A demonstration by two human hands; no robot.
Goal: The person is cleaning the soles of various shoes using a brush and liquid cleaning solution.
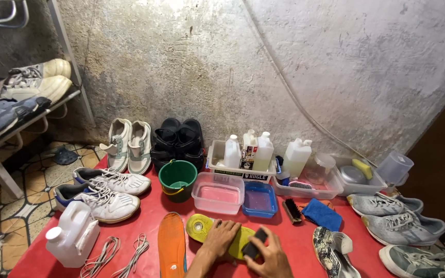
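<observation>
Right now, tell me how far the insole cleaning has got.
Done: laces lie pulled out; orange insole lies out beside them. In hand: left hand pins the yellow insole while right hand holds a dark block on it. Left: white sneakers and grey sneakers sit untouched.

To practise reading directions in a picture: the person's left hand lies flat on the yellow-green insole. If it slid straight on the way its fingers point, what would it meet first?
Probably the clear plastic tub of pinkish water: the left hand on the yellow-green insole points up and slightly right, towards it. Depth is hard to judge.
</observation>
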